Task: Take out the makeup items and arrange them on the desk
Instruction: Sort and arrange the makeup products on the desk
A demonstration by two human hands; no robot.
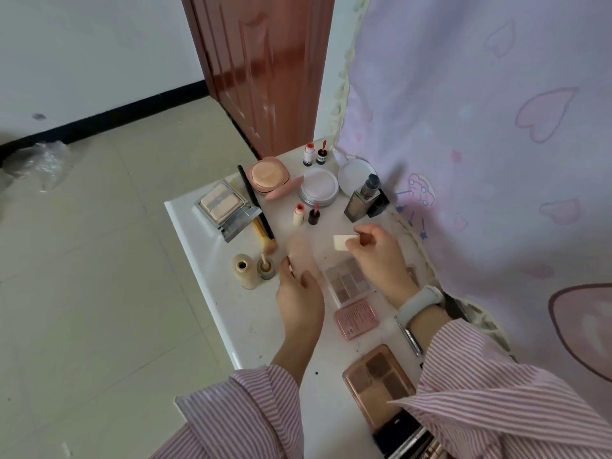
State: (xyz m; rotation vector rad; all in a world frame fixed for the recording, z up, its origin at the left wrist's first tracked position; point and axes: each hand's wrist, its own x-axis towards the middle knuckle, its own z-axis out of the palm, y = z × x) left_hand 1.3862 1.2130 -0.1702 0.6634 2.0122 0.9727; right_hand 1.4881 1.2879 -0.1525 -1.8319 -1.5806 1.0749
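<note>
The small cream sponge wedge [344, 242] is pinched in my right hand [381, 256], held just above the white surface [198, 233] with its long axis running from about 9 to 3 o'clock, the free end pointing toward my left hand [299, 283]. My right thumb and fingers are curled round its right end, so that hand is closed on it. My left hand sits at about 8 o'clock from the sponge, near but apart, and is blurred; its fingers look mostly straight and relaxed, and I cannot tell whether it touches anything. Between my hands and slightly nearer me lies the open eyeshadow palette [347, 281], with a pink card [357, 318] just below it. At 12 o'clock from the sponge stand two small lip tint bottles [306, 214], and beyond them the round powder jar [318, 190] and the pink cushion compact [269, 175]. I judge the bare patch right under the sponge is where it should go, my right hand being the nearer one
</note>
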